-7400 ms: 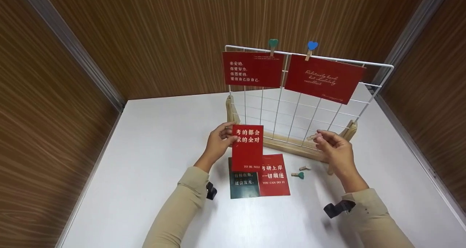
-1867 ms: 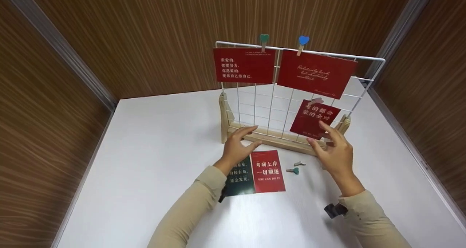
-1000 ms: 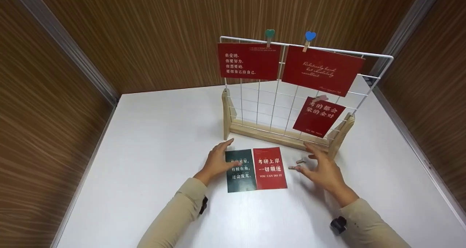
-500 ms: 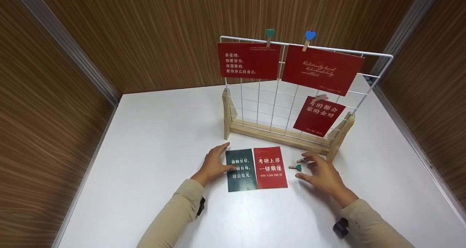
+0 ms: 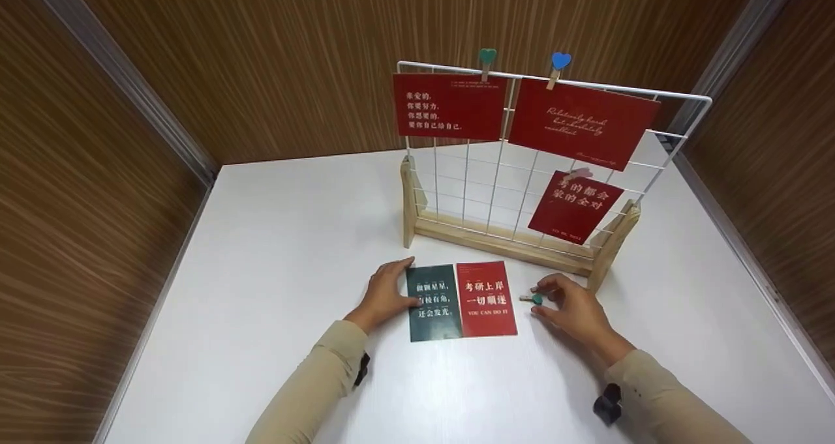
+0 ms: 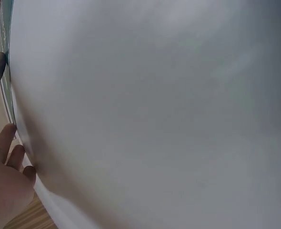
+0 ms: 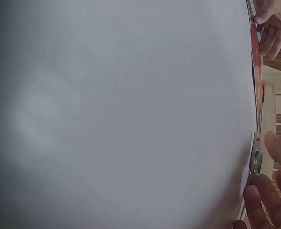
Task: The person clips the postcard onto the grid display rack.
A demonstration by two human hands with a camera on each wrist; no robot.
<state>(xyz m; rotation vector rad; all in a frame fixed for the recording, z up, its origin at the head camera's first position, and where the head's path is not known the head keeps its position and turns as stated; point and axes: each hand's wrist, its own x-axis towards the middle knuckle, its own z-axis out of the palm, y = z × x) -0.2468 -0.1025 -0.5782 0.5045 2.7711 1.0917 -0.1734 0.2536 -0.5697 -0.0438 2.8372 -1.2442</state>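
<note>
In the head view my left hand (image 5: 385, 294) lies at the left edge of a dark green card (image 5: 434, 323), its thumb on the card and its fingers extended along the table. Beside that card lies a red card (image 5: 489, 323). To the right, my right hand (image 5: 577, 307) is spread around a small wooden clothespin with a green heart (image 5: 537, 298); in the right wrist view a gap shows between its thumb and the clothespin (image 7: 256, 162). A second clothespin (image 5: 536, 289) is mostly hidden at its fingertips.
Behind stands a white wire grid (image 5: 466, 183) on a wooden base (image 5: 505, 238). Clipped to it are a left red card (image 5: 450, 115), a right red card (image 5: 584, 128) and a lower red card (image 5: 574, 212). Wood-grain panels (image 5: 306, 66) enclose the white table (image 5: 287, 222).
Earlier my left hand held the red card that now hangs low on the grid under a pink clip. Both hands have since come down to the table, the right one to the loose clothespins.
</note>
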